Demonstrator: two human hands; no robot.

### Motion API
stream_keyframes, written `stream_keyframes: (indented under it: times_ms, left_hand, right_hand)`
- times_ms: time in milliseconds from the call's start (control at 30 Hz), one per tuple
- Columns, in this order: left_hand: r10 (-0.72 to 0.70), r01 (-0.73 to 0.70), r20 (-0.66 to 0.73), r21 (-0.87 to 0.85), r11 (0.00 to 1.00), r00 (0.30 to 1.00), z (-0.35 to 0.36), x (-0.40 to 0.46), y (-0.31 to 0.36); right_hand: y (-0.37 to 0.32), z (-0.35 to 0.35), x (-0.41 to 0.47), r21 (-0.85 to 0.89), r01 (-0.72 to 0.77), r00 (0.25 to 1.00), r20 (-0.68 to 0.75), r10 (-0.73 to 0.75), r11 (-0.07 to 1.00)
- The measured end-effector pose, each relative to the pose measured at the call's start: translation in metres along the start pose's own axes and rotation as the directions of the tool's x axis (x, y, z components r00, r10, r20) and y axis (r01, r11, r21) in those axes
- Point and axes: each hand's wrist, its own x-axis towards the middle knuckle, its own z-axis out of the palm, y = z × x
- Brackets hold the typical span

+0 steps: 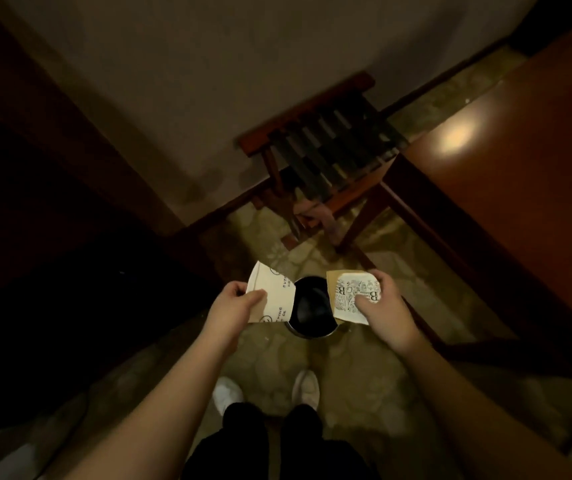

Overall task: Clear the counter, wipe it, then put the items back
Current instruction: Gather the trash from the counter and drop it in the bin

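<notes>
Low in the middle of the frame, the left hand point(239, 301) grips a white paper cup point(270, 294) and the right hand point(380, 299) grips a printed paper cup point(350, 299), both over a round black bin point(310, 308) on the floor.

Dim, warm yellow-brown cast throughout. Bright glare patch on polished table point(520, 140) upper right, light source itself out of view. Deep black shadow along left side. Motion blur over folding rack point(326, 147) and wall. Printed paper in right hand point(386, 306) sharpest. Wide-angle bending at edges, forearms stretched toward bottom corners.
</notes>
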Motion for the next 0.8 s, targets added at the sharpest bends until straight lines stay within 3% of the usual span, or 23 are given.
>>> stream_keyframes:
  times_ms: [167, 367, 567, 800]
  left_hand:
    - [-0.144, 0.14, 0.028, 0.106, 0.984, 0.989, 0.036, 0.067, -0.054]
    - [-0.228, 0.21, 0.044, 0.25, 0.945, 0.973, 0.071, 0.148, -0.123]
    - [-0.293, 0.273, 0.043, 0.257, 0.927, 0.955, 0.095, 0.218, -0.179]
    - [-0.302, 0.267, 0.06, 0.324, 0.907, 0.952, 0.115, 0.279, -0.225]
  right_hand:
    - [0.059, 0.035, 0.038, -0.072, -0.095, 0.995, -0.015, 0.094, 0.993]
    - [0.134, 0.085, 0.095, -0.228, -0.139, 0.988, 0.03, 0.15, 0.964]
    - [0.192, 0.135, 0.142, -0.414, -0.02, 0.994, 0.086, 0.061, 0.91]
    - [0.22, 0.18, 0.195, -0.692, 0.111, 0.982, 0.185, 0.027, 0.714]
